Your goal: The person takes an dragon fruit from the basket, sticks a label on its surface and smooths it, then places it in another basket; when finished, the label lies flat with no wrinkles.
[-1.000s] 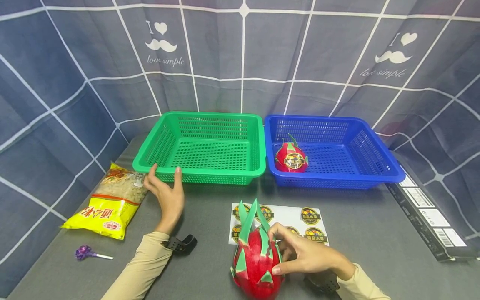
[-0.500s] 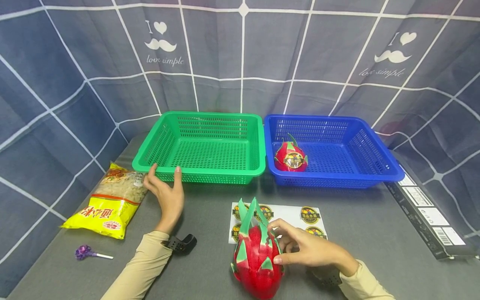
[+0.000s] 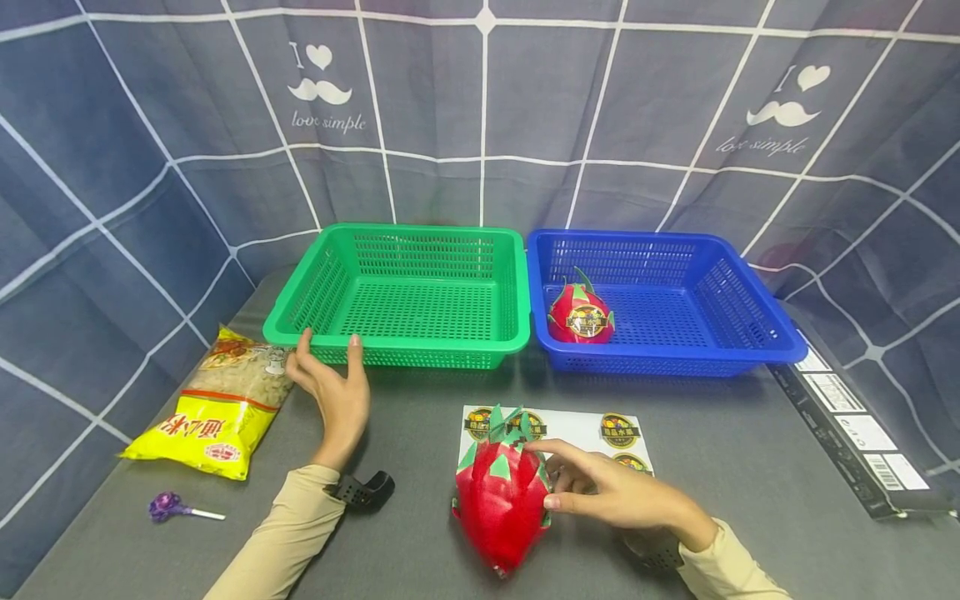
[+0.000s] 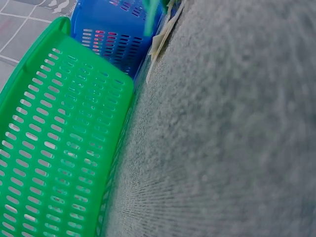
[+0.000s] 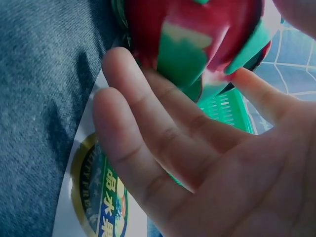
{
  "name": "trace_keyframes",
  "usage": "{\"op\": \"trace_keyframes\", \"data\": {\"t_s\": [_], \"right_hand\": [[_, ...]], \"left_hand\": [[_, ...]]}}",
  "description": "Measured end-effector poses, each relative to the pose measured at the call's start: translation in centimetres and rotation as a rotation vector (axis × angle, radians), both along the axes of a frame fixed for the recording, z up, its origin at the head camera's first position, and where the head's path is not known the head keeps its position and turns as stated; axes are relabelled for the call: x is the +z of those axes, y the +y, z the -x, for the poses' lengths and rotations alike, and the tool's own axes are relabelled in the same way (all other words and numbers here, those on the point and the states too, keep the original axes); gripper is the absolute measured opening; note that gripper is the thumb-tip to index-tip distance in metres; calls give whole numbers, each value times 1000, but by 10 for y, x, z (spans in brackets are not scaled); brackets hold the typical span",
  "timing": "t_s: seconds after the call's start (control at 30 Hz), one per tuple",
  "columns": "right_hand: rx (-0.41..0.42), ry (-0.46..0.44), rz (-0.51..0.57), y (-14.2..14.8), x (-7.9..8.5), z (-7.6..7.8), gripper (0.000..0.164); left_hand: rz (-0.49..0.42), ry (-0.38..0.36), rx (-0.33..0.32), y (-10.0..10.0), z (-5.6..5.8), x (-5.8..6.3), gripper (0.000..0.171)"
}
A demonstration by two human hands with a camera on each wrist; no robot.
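Observation:
A red dragon fruit (image 3: 501,504) with green leaf tips stands tilted at the table's front middle, its pointed end toward me. My right hand (image 3: 618,492) holds it from the right, thumb and index finger on its side; in the right wrist view the fingers (image 5: 163,118) lie against its green scales. Beneath and behind it lies a sheet of round fruit stickers (image 3: 577,425), partly covered. My left hand (image 3: 335,408) rests with spread fingers at the front rim of the green basket (image 3: 420,343). The left wrist view shows that basket's slotted wall (image 4: 59,138), but no fingers.
A blue basket (image 3: 675,360) beside the green one holds another dragon fruit (image 3: 580,315) bearing a sticker. At left lie a yellow food bag (image 3: 217,408) and a purple lollipop (image 3: 168,505). A long black box (image 3: 847,433) lies at right. Checked cloth hangs behind.
The dragon fruit in my right hand has turned: its long green leaves now point away and its pointed end faces me. My left hand has stayed at the green basket.

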State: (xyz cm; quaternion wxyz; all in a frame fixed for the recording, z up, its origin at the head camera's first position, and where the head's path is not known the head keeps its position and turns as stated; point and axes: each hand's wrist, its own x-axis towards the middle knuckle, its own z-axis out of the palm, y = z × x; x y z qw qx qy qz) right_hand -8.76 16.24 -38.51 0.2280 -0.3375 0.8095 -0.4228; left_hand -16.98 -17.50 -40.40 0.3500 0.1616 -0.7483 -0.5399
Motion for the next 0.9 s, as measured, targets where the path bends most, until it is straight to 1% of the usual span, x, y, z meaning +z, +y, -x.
{"op": "trace_keyframes", "data": {"t_s": [0.1,0.23,0.33,0.43,0.53,0.6,0.67,0.73,0.8,0.87,0.9], "right_hand": [[-5,24,4,0,-2,1,56],[3,3,28,0,-3,1,55],[5,-7,32,1,-3,2,56],[-14,-17,23,2,-3,2,59],[-34,-36,22,2,-2,4,62],[-41,-41,36,4,-2,4,64],[-51,-52,57,6,-2,6,65],[-69,-51,79,11,-1,8,64],[-106,-32,86,17,1,11,60],[-157,11,68,24,3,16,56],[-186,34,60,28,4,18,54]], "left_hand": [[10,1,3,2,-1,0,69],[39,38,9,8,-4,1,69],[51,106,-3,17,-8,1,64],[70,202,-27,26,-13,3,56],[119,271,-94,35,-18,4,45],[171,277,-177,41,-22,4,36],[240,236,-310,46,-26,4,26],[339,149,-452,50,-28,2,19],[441,45,-603,52,-30,0,18],[539,-67,-718,52,-32,-3,23],[586,-117,-759,52,-33,-4,26]]}}
